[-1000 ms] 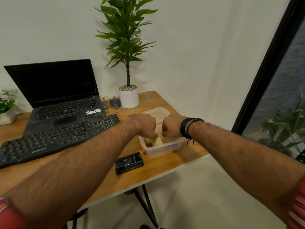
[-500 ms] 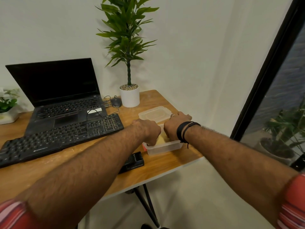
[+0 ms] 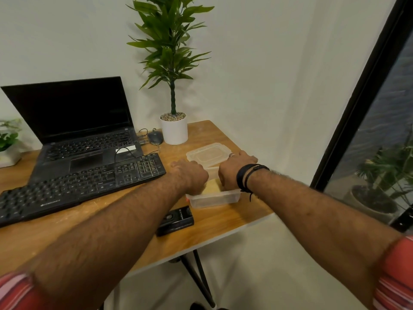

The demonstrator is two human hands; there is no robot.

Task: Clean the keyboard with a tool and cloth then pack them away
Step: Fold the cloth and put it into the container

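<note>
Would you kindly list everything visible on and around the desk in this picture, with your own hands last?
Desk: one, wooden, black legs.
Laptop: one, black, open, back left.
Keyboard: one, black, in front of the laptop.
Mouse: one, dark, beside the plant pot.
Potted plant: one, green in a white pot, back of desk.
Small plant: one, green, white pot, far left edge.
Container: one, clear plastic, open, something yellow inside, right side.
Lid: one, clear, lying behind the container.
Small device: one, black, near the front edge.
Window: one, black frame, right; plants outside.
Left hand: at the container's left.
Right hand: at the lid's right edge, black wristbands.
</note>
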